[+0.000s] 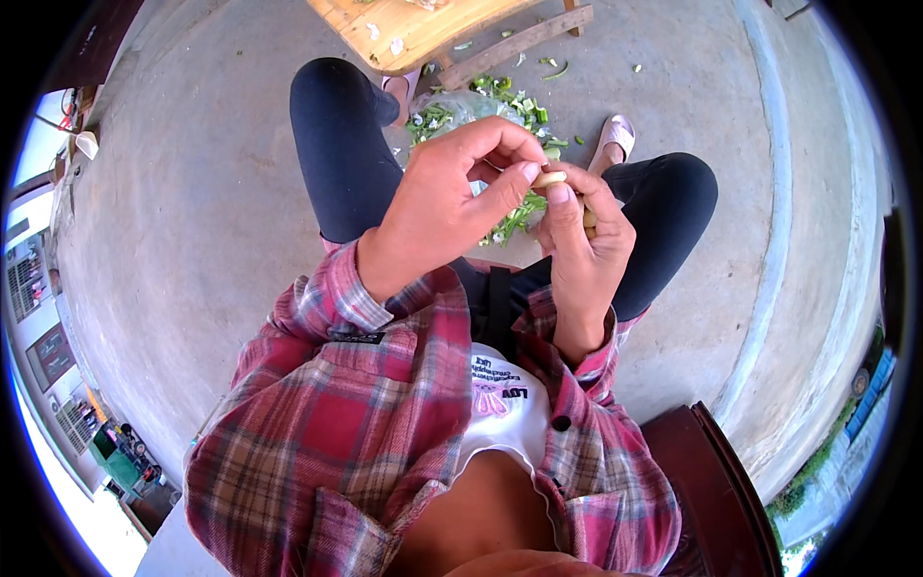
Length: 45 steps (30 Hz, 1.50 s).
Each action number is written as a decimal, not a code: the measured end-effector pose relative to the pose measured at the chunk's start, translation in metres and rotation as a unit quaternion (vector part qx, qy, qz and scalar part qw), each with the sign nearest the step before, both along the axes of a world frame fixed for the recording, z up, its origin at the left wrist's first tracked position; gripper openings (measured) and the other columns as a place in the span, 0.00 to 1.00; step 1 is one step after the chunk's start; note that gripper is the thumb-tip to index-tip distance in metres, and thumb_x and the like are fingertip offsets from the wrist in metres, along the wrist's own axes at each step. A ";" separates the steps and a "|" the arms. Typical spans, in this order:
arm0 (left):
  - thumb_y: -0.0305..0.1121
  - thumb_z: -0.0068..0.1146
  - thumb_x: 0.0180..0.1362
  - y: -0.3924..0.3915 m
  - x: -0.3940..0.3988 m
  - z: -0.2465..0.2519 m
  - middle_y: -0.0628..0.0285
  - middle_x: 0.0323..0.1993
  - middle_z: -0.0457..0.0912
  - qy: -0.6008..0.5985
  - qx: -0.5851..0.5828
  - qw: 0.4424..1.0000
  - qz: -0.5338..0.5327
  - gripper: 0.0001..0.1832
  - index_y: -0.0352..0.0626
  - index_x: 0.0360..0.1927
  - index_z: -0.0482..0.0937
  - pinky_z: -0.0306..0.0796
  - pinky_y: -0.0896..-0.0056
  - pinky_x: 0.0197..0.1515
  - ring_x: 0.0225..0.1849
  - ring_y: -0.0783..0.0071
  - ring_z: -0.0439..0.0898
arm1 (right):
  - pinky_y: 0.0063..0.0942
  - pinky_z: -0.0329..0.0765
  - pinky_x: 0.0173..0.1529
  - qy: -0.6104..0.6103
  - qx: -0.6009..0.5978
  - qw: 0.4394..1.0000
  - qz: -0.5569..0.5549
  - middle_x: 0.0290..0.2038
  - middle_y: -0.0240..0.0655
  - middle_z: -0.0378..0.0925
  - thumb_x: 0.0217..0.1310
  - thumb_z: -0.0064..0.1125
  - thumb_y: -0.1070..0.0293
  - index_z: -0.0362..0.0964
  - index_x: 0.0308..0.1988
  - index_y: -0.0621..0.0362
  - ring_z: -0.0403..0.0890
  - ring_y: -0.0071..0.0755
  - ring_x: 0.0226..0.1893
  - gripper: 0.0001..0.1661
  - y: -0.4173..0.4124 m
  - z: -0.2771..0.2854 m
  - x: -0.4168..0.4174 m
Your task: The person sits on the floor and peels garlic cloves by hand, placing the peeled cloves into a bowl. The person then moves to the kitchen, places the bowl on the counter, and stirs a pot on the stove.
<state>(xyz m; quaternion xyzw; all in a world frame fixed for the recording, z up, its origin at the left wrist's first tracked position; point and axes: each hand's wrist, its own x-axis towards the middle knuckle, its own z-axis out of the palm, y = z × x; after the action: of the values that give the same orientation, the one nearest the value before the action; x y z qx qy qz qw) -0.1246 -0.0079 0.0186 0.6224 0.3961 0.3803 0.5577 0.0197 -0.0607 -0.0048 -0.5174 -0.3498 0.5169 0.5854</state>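
In front of my lap, a pale yellow peeled clove (552, 179), apparently garlic, is pinched between the thumb and index finger of my right hand (593, 241). More pale yellow cloves (590, 222) are partly visible, tucked under that hand's curled fingers. From the left, my left hand (458, 195) reaches across, its thumb and index fingertips closed on the clove's near-left end. Its other fingers are bent and partly hidden. Below both hands, green vegetable scraps (515, 223) and a clear plastic bag (472, 108) lie on the floor between my legs.
A wooden table (411, 32) with a crossbar (515, 47) stands ahead, bits of white peel on its top. Loose scraps dot the concrete floor (685, 94). My sandalled foot (618, 137) is right of the pile. A dark red wooden chair (692, 469) is behind me at right.
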 end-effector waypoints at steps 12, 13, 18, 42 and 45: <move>0.25 0.60 0.57 0.010 -0.008 0.008 0.62 0.29 0.81 0.121 0.028 0.991 -0.044 0.07 0.32 0.37 0.80 0.74 0.79 0.33 0.29 0.81 0.80 | 0.28 0.73 0.29 -0.370 0.132 0.919 -0.004 0.29 0.40 0.76 0.55 0.61 0.79 0.77 0.36 0.62 0.77 0.39 0.24 0.06 0.009 0.006 0.006; 0.25 0.59 0.57 0.013 -0.010 0.009 0.62 0.28 0.81 0.145 0.031 0.987 -0.059 0.07 0.32 0.37 0.79 0.74 0.79 0.33 0.29 0.82 0.80 | 0.29 0.73 0.29 -0.388 0.138 0.911 0.007 0.29 0.40 0.76 0.55 0.61 0.79 0.77 0.36 0.62 0.77 0.40 0.24 0.06 0.009 0.006 0.007; 0.25 0.56 0.58 0.017 -0.012 0.010 0.63 0.23 0.79 0.209 0.048 0.973 -0.088 0.05 0.32 0.33 0.78 0.73 0.81 0.32 0.27 0.85 0.77 | 0.32 0.74 0.29 -0.452 0.164 0.875 0.050 0.29 0.40 0.76 0.54 0.61 0.79 0.77 0.36 0.60 0.77 0.44 0.25 0.07 0.009 0.009 0.010; 0.33 0.51 0.66 0.011 -0.006 -0.009 0.65 0.28 0.71 -0.065 -0.027 0.997 0.019 0.09 0.38 0.32 0.70 0.67 0.78 0.32 0.28 0.80 0.70 | 0.12 0.59 0.22 0.074 -0.009 0.997 0.013 0.34 0.32 0.80 0.66 0.55 0.73 0.72 0.48 0.65 0.64 0.10 0.19 0.12 0.003 0.000 0.004; 0.24 0.59 0.59 0.007 -0.002 -0.003 0.65 0.32 0.74 0.008 0.056 0.998 0.015 0.05 0.35 0.35 0.74 0.71 0.79 0.36 0.33 0.82 0.74 | 0.12 0.59 0.22 0.001 0.018 1.000 0.005 0.32 0.30 0.78 0.64 0.56 0.73 0.71 0.46 0.64 0.65 0.10 0.20 0.11 0.003 -0.006 0.002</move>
<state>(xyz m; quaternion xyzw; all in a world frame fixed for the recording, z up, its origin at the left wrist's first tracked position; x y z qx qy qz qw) -0.1265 -0.0005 0.0156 0.6495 0.3883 0.4050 0.5132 0.0219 -0.0578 -0.0107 -0.5047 -0.3613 0.5135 0.5924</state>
